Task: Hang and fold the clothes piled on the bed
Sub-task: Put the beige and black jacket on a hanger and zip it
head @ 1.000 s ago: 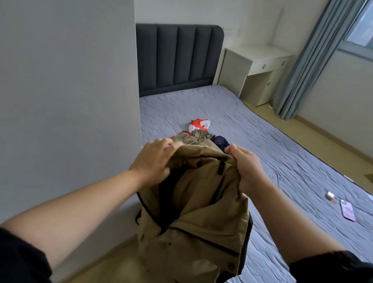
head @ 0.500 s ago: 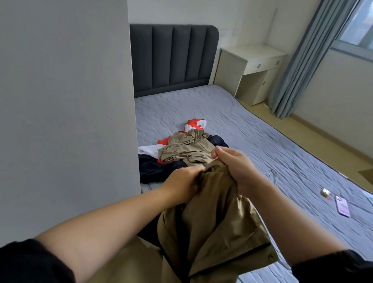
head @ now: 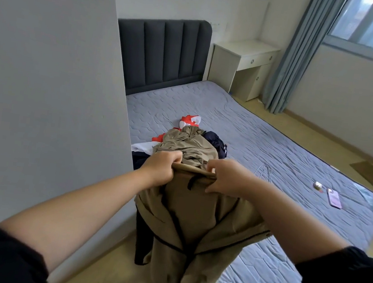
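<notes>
Both your left hand [head: 161, 169] and right hand [head: 227, 179] grip a coat [head: 194, 224] over the bed [head: 275, 138]; clothes [head: 190, 141] and a phone [head: 334, 198] lie on it.

A lilac flat phone [head: 334, 198] lies beside a small white case [head: 317, 185] (touching or not, hard to say); a cream wooden desk [head: 244, 63] stands beside the long grey-blue curtain [head: 291, 60].
</notes>
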Motion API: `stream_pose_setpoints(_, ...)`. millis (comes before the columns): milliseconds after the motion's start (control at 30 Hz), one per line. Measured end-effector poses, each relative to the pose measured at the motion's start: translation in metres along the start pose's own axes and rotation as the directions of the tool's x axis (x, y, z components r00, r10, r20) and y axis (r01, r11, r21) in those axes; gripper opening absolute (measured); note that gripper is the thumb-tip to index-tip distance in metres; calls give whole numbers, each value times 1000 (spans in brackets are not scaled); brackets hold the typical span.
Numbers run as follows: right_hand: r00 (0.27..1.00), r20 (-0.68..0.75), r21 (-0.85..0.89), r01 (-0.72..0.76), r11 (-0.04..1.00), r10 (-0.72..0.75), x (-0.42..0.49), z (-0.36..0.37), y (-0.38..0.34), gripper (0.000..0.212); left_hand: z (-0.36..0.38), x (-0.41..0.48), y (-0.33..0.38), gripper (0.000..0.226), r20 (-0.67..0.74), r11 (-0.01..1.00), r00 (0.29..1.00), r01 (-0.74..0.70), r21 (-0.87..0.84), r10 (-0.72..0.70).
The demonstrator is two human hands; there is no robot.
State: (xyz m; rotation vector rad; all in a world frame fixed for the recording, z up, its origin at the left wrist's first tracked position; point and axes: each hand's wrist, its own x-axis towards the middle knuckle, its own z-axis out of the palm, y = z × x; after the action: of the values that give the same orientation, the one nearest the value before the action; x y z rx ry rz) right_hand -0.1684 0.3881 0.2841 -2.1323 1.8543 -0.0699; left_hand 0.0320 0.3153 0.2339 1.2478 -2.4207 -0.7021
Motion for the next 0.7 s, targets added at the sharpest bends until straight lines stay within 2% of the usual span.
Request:
stream_pose_setpoints(100,996,-70,-197,-76,977,63,5,7,7,20,1,0,-1,26,-4,996,1000,-13,-91,12)
stream_pose_setpoints(200,962,-249,-150,-149,977,108,10,13,12,17,-2,-2,-1,17,-20,979,997,-81,-188,79)
stream_pose_setpoints(367,896,-439,7,-74,997,70,14,14,9,13,-24,2,-3,27,34,967,977,-214,137,212)
stream_pose_setpoints(433,881,-471,-17,-61,998,46,15,13,8,15,-33,10,-1,21,79,932,980,-196,304,181)
stream_pose_setpoints(567,920,-375,-218,-206,954,113,18,19,11,18,-41,20,5,10,-6,855,996,-71,514,87)
stream_pose_setpoints(700,935,-288,-259,-282,924,204,21,24,13,16,-36,15,6,12,-93,774,984,-57,630,149)
